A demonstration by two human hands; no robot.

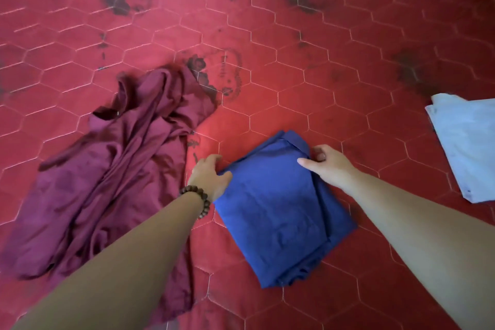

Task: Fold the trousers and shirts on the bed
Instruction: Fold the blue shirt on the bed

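1. The bed cover (267, 21) is being shown as red quilted cloth, matt, stitched in pale hexagons and marked with dark blotches.
2. The blue garment (276, 211) is being seen as smooth, matt woven cloth, folded flat.
3. The maroon garment (112, 169) is being seen as softer cloth, rumpled, with a faint sheen.
4. The pale blue garment (466, 147) is appearing as thin matt cloth.
5. The bracelet (198, 195) is being shown as brown beads, possibly wood.

Two bare forearms, no sleeves; the left hand (210, 173) wrist wears a brown, seemingly wooden bead bracelet (197, 197).
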